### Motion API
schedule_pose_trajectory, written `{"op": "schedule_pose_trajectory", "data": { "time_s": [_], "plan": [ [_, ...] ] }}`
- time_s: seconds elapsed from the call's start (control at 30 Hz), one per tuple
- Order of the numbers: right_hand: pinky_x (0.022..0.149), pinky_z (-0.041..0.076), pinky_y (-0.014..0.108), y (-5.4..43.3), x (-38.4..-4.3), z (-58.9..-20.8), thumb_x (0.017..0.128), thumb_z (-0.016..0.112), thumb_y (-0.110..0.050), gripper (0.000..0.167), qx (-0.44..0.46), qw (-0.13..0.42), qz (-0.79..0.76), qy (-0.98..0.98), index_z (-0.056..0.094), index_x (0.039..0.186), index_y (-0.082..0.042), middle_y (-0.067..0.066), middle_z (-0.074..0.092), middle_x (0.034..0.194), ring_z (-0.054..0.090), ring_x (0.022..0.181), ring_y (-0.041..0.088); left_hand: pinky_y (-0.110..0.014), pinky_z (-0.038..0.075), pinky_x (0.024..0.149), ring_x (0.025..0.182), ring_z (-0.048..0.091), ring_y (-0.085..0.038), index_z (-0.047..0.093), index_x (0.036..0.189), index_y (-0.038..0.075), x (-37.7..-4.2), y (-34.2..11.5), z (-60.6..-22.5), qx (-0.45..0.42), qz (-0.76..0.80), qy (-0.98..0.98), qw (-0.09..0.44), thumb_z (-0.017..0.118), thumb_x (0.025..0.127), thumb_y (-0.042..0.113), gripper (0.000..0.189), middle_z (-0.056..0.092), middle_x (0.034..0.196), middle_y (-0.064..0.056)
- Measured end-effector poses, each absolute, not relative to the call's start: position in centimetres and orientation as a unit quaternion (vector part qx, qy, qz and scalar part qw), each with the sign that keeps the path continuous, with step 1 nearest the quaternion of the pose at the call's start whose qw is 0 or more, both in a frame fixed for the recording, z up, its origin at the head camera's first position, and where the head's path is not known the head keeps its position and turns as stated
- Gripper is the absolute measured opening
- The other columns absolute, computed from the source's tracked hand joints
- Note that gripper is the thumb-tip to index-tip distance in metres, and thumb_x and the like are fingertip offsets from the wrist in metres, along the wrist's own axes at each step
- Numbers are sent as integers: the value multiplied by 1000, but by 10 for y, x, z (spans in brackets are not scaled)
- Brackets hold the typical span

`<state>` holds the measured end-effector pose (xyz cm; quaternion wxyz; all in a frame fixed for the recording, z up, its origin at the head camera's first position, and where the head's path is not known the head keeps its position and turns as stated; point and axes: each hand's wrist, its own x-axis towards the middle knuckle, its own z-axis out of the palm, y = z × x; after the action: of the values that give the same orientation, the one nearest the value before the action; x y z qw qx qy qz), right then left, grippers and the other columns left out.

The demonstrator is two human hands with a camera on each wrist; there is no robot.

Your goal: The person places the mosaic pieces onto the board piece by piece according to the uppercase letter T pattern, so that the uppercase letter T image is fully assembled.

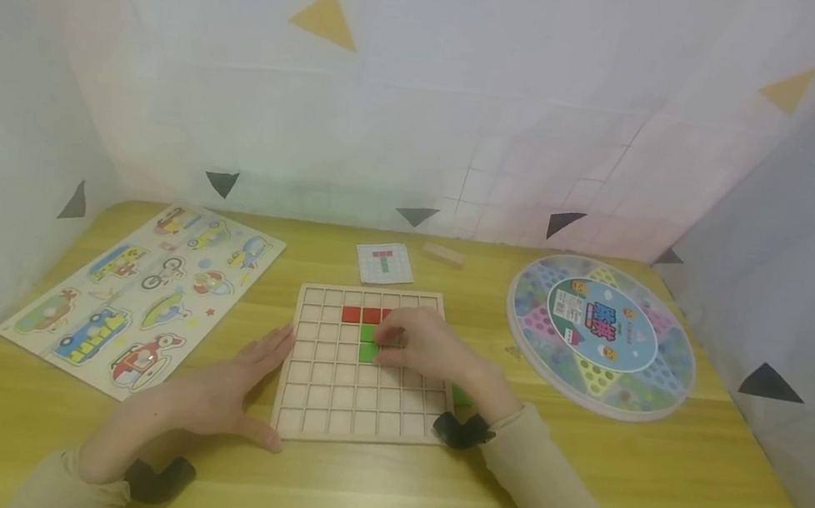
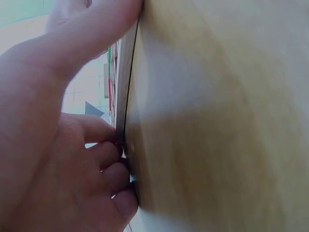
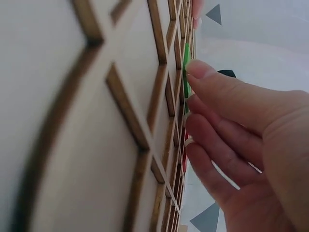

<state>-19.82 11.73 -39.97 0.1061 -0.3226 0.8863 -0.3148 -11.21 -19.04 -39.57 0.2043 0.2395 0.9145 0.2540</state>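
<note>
A wooden grid board (image 1: pixel 317 395) lies flat on the table. Red square tiles (image 1: pixel 351 315) sit side by side in one of its rows, the rightmost partly covered by my right hand (image 1: pixel 421 344). Below them are an upper green tile (image 1: pixel 367 332) and a lower green tile (image 1: pixel 368 353). My right thumb touches a green tile (image 3: pixel 187 72) in the grid, while the other fingertips rest close by at the board's surface. With the fingers along the left edge and the thumb near the bottom left corner, my left hand (image 1: pixel 218 392) touches the board.
Behind the board lie a small pattern card (image 1: pixel 384 264) and a wooden block (image 1: pixel 443 255). A vehicle puzzle board (image 1: pixel 146 295) is at left, a round printed game box (image 1: pixel 600 336) at right. Something green (image 1: pixel 462 396) shows beside the board under my right wrist.
</note>
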Motion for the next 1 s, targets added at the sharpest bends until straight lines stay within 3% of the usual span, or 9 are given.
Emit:
{"op": "schedule_pose_trajectory", "data": {
  "time_s": [0.2, 0.5, 0.73, 1.0],
  "plan": [
    [92, 55, 34, 129, -198, -383, 85, 80, -18, 19, -312, 113, -345, 878, 74, 103, -12, -4, 73, 101, 65, 98, 10, -62, 16, 120, 152, 4, -44, 8, 161, 8, -112, -192, -395, 238, 253, 915, 206, 76, 68, 70, 132, -4, 168, -12],
    [91, 55, 47, 171, -191, -365, 85, 80, -18, 20, -336, 64, -318, 884, 75, 102, -9, 1, 75, 100, 67, 96, 17, -61, 17, 120, 153, 4, -42, 9, 161, 7, -113, -190, -397, 242, 250, 916, 201, 75, 67, 72, 132, -4, 169, -11],
    [88, 56, 46, 211, -175, -369, 83, 82, -17, 23, -326, 39, -313, 891, 73, 104, -13, -6, 73, 102, 66, 97, 13, -60, 17, 120, 152, 4, -43, 9, 161, 6, -113, -190, -396, 244, 255, 913, 203, 77, 68, 70, 131, -4, 168, -12],
    [86, 57, 44, 244, -162, -370, 81, 84, -22, 25, -311, 4, -293, 904, 74, 104, -16, -4, 74, 102, 65, 95, 8, -61, 15, 120, 152, 3, -43, 9, 161, 6, -113, -192, -397, 242, 256, 913, 207, 77, 69, 69, 131, -5, 168, -12]
  ]
}}
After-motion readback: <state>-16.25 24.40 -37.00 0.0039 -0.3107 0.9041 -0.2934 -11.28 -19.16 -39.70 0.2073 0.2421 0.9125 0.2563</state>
